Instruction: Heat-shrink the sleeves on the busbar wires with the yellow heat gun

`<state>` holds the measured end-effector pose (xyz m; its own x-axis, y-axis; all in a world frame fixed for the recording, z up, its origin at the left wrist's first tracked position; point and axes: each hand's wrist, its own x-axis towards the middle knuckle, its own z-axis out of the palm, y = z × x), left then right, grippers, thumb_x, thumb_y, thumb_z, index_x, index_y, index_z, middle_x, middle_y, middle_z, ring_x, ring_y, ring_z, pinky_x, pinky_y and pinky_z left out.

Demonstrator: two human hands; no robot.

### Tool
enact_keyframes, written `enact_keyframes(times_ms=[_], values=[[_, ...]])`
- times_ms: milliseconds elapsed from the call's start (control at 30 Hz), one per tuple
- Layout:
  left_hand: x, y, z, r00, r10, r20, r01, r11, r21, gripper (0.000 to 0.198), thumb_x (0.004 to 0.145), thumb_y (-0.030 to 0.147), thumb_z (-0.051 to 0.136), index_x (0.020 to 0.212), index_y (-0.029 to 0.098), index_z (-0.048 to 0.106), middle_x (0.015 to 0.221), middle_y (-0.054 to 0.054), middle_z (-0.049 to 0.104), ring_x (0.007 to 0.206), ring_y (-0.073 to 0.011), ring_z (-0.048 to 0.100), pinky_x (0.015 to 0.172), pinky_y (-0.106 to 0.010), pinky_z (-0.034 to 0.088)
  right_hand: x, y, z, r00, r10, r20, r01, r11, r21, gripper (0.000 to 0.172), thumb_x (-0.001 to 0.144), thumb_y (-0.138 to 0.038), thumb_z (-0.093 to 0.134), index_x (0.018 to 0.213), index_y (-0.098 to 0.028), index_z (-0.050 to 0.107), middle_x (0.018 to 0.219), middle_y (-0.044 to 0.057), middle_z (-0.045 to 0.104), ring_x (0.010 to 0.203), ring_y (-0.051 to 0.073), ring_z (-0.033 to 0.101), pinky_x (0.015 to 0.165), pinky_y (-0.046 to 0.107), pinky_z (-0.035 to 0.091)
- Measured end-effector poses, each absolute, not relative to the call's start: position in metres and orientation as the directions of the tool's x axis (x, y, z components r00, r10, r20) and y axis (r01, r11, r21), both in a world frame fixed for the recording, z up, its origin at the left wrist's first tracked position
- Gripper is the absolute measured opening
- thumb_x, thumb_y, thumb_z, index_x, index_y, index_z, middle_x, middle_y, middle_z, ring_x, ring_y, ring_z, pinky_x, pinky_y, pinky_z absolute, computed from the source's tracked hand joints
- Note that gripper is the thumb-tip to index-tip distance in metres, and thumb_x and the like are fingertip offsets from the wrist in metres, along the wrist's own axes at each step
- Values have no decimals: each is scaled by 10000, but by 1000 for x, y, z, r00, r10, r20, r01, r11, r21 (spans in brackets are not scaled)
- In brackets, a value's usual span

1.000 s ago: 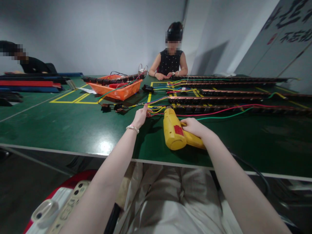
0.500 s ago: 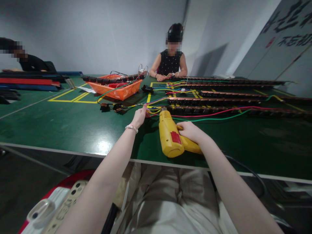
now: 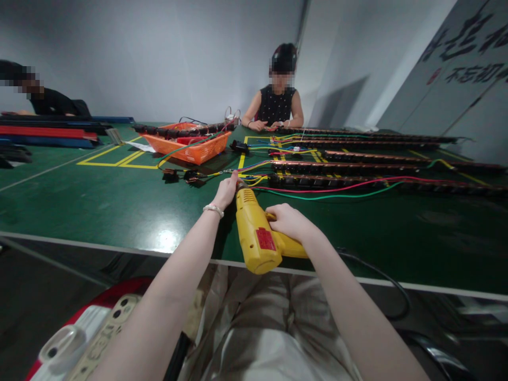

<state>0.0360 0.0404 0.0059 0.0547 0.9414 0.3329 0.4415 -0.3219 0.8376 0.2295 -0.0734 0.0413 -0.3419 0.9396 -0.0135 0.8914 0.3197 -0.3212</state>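
Observation:
My right hand (image 3: 289, 221) is wrapped round the handle of a yellow heat gun (image 3: 254, 234) with a red label, its nozzle pointing away from me. My left hand (image 3: 227, 190), a bead bracelet on its wrist, pinches a bundle of coloured wires (image 3: 248, 177) right at the nozzle's tip. The wires run right to long black strips (image 3: 345, 168) lying across the green table (image 3: 99, 201). Black connectors (image 3: 184, 175) lie just left of my left hand.
An orange basket (image 3: 190, 144) of parts sits at the back left. A person in a dark top (image 3: 275, 106) works at the far side; another person leans in at far left. Red and blue bars (image 3: 47, 135) lie left. A black cord (image 3: 381, 275) trails off the table's near edge.
The heat gun has slid left and nearer to me with my right hand, its nozzle now meeting the wires held in my left hand. My left hand stayed in place.

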Motion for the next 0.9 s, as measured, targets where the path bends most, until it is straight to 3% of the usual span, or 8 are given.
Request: enact_keyframes(times_ms=[900], values=[[37, 40, 6, 87, 924, 373, 367, -378, 850, 812, 860, 680, 122, 774, 159, 740, 813, -70, 714, 830, -194, 631, 815, -291, 466, 236, -67, 36, -431, 902, -33, 816, 373, -440, 83, 741, -265, 533, 725, -199, 580, 797, 17, 663, 751, 168, 581, 650, 222, 385]])
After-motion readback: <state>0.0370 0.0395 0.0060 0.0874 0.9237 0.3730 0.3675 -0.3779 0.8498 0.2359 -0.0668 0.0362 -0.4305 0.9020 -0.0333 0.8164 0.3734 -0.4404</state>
